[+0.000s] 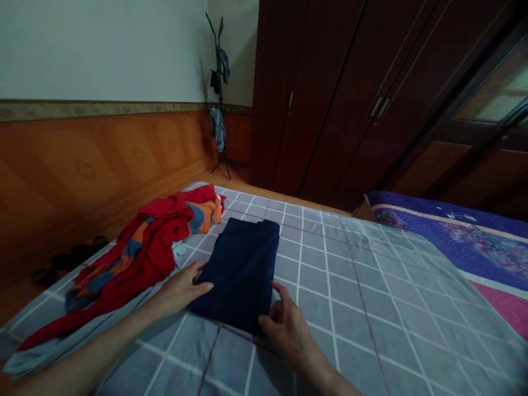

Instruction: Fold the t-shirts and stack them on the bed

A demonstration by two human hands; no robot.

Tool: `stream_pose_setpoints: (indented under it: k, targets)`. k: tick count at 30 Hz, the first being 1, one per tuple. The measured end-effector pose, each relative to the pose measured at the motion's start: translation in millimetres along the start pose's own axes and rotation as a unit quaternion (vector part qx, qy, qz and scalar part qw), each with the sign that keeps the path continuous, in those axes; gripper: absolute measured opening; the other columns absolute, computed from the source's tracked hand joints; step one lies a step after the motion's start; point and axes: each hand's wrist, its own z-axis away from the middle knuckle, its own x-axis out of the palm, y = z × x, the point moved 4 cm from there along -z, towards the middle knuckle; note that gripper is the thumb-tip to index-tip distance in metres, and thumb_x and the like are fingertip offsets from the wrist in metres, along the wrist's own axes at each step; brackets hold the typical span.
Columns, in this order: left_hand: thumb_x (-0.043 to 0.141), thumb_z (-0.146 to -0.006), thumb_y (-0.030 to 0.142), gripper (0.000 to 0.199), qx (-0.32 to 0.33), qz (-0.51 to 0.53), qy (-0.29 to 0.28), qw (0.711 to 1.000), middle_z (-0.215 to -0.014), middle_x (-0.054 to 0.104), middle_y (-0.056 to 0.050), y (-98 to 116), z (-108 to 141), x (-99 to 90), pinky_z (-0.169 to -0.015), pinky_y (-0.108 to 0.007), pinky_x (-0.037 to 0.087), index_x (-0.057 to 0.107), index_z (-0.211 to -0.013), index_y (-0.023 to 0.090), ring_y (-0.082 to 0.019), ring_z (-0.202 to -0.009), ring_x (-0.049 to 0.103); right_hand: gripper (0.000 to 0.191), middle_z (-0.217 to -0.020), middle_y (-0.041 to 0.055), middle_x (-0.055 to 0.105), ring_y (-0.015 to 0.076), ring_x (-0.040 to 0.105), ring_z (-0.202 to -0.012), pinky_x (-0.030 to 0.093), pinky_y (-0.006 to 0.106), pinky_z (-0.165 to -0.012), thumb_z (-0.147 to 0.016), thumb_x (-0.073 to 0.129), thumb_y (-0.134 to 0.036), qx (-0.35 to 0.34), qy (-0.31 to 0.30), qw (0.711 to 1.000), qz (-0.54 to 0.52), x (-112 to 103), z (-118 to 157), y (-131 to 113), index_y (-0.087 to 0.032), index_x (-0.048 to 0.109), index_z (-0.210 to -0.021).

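A dark navy cloth (243,269), folded into a rough rectangle, lies flat on the grey checked sheet (330,286). At its left edge is my left hand (183,286), thumb resting on top of the cloth and fingers apart from it along the side. My right hand (286,324) touches the near right corner, with thumb and index finger spread apart and the other fingers curled. Left of the cloth, a loose heap of red clothes (159,242) with orange and blue parts lies on a pale grey-blue garment (94,330).
Beyond the bed stand a dark wooden wardrobe (322,99) and a black coat rack (220,88) with items hanging on it. A purple patterned cover (454,220) lies at the right. Dark shoes (70,258) are on the floor at the left.
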Motion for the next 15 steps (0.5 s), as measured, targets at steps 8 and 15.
stream_pose_setpoints:
  k: [8,15]
  targets:
    - [0.07,-0.067,0.044,0.034,-0.087,0.128,-0.124,0.98,-0.081,0.071,-0.002,12,2,5.9,-0.072,-0.026,0.048,0.064,-0.084,0.015,-0.023,-0.081,0.066,0.051,-0.048,-0.005,0.055,0.0088,0.045,-0.03,0.026,0.018,-0.028,-0.057,0.065,-0.045,0.186,-0.114,0.933,-0.285,13,1,-3,-0.012,0.054,-0.095]
    - [0.073,-0.066,0.039,0.035,-0.175,0.321,-0.11,0.924,-0.09,0.073,-0.007,35,30,32.1,-0.077,-0.03,0.051,0.066,-0.091,0.015,-0.023,-0.088,0.067,0.02,-0.046,-0.0036,0.054,0.006,0.045,-0.031,0.025,0.016,-0.029,-0.056,0.06,-0.035,0.149,-0.078,0.955,-0.245,-8,3,-6,-0.016,0.051,-0.056]
